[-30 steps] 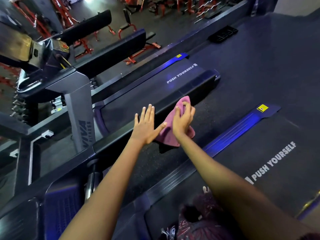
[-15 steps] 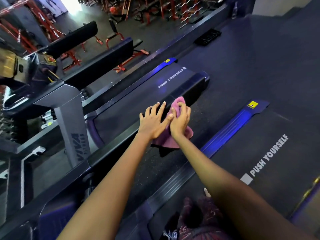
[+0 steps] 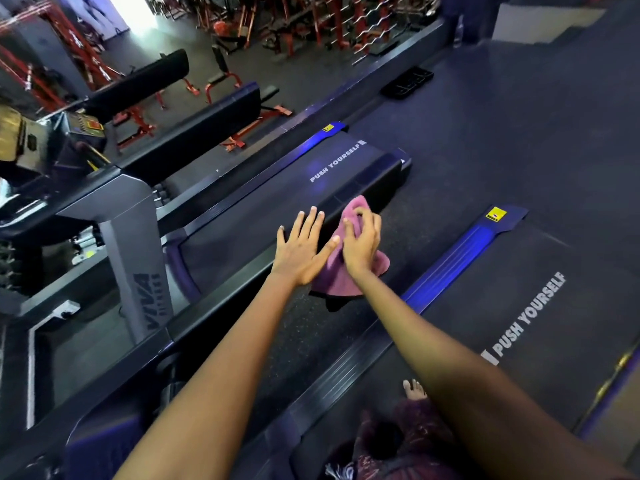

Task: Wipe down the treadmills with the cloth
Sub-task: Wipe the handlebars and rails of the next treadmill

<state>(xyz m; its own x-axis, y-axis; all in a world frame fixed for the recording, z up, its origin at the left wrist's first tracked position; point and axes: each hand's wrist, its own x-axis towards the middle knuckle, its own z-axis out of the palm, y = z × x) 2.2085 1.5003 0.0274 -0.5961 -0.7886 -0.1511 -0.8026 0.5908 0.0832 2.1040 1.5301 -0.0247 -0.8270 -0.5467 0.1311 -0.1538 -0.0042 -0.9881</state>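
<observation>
At frame centre the right hand (image 3: 362, 245) grips the pink cloth (image 3: 346, 271) on the side rail (image 3: 242, 271); left hand (image 3: 301, 251) lies flat, fingers straight (bracing). Press evenly, stroking along the rail.

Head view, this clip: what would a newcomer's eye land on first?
The pink cloth at centre frame, gripped by the right hand on the side rail of the left treadmill, with the left hand flat beside it. Next, the white PUSH YOURSELF lettering on the right treadmill's belt, and the red weight benches beyond, upper left.
</observation>
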